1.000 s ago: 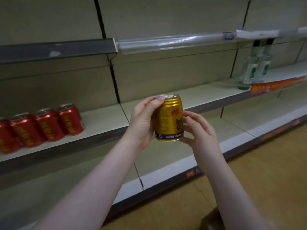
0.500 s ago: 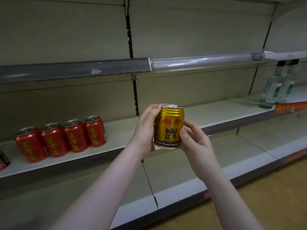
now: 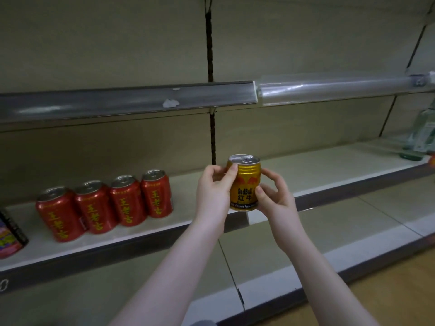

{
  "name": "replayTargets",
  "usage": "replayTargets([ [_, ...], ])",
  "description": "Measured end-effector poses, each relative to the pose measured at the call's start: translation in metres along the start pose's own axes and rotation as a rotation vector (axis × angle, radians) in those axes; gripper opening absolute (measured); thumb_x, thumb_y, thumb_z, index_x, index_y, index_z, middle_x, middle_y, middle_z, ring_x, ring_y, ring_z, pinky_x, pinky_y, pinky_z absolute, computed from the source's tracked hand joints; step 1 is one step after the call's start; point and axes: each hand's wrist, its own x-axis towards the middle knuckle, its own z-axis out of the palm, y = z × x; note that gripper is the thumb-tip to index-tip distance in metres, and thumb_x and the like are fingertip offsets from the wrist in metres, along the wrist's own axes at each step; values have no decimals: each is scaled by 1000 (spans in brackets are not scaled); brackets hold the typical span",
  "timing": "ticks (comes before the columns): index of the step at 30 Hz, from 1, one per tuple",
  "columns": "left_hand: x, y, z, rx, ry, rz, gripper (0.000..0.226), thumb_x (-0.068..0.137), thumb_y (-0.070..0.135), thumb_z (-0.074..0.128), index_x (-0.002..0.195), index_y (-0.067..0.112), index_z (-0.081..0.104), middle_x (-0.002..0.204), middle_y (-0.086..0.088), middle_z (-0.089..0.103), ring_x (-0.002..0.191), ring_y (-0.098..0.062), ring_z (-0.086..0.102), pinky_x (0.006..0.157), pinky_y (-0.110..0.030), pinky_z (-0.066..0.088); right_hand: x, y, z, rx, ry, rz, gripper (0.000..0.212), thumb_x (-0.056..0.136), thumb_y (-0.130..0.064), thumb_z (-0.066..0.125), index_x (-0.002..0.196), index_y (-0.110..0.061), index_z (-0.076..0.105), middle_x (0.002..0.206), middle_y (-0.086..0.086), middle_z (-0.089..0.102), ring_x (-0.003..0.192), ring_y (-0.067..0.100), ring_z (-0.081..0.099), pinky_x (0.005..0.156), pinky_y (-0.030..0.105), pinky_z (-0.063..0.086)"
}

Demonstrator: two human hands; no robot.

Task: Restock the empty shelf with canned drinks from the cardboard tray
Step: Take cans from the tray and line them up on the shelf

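Far left on the middle shelf (image 3: 317,168): a dark packet (image 3: 10,234) with purple print, cut by the frame edge. Just beside it, a row of four red cans (image 3: 94,208), upright, side by side, yellow lettering facing out. Right of the row, bare board.

Centre: left hand (image 3: 211,196) grips the gold can (image 3: 244,184) from its left side, thumb curled over the shoulder near the rim. Can upright, label toward the camera, held up at the shelf's front edge, right of the red cans and apart from them. Right hand (image 3: 276,200) holds the can's right side, thumb pressed low on the label, fingers curled behind.

Upper right: clear plastic strip (image 3: 329,89) along the shelf above. Far right: green glass bottle (image 3: 420,137) standing on the middle shelf, partly cut off. Lower right corner: wooden floor (image 3: 400,295).
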Motion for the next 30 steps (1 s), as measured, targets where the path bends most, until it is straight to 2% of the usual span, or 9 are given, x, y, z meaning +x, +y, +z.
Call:
replayTargets([
  [3,13,-13,-5,-30,38,-47,19,88,34,59,98,18,56,102,5,60,97,-8,56,91,-39,49,15,10,6,-102,-2,20,33,94,-9,51,121,-28,53,113,3,66,108,17,62,92,30,51],
  [6,27,-28,-8,-8,75,-74,17,87,34,60,98,22,55,98,11,58,96,-7,55,95,-42,48,32,22,9,-264,43,32,28,93,-17,55,113,-36,58,121,-1,62,113,15,56,99,37,45],
  [8,35,-36,-10,-7,101,-90,14,86,34,61,93,25,54,98,11,58,99,-12,56,95,-43,48,42,25,12,-257,56,71,24,94,-20,53,112,-34,59,121,3,62,112,16,58,100,38,46],
  [9,38,-39,-11,-6,116,-92,13,86,33,62,91,25,54,98,10,59,99,-13,56,95,-42,48,47,27,15,-227,63,96,25,95,-20,52,117,-29,58,119,4,62,110,16,59,98,34,48],
  [12,50,-47,-15,28,177,-72,15,84,32,64,91,21,56,98,3,62,99,-14,58,90,-35,48,59,27,26,-103,38,157,27,97,-18,46,123,-18,53,102,-3,64,95,6,60,79,16,53],
  [16,68,-53,-24,70,202,-77,19,84,31,64,97,20,56,107,-1,62,100,-16,57,92,-34,46,73,35,41,-95,46,186,25,97,-25,44,118,-18,56,106,-2,64,104,13,59,89,27,48],
  [18,77,-56,-28,86,188,-82,16,84,30,65,94,22,55,108,-3,62,100,-16,57,93,-35,45,79,39,46,-99,53,207,26,98,-28,43,117,-20,58,106,-4,64,104,13,58,88,30,46],
  [23,92,-68,-34,131,185,-125,18,85,29,63,97,19,54,111,-2,60,100,-16,54,88,-31,42,87,48,57,-44,42,254,20,98,-28,41,110,-20,55,95,-7,62,90,5,58,72,21,48],
  [30,95,-87,-33,113,192,-146,21,85,27,64,99,16,54,108,-3,59,100,-18,54,86,-30,41,88,58,59,-43,66,304,21,99,-25,38,111,-16,54,91,-6,61,86,4,58,68,19,48],
])
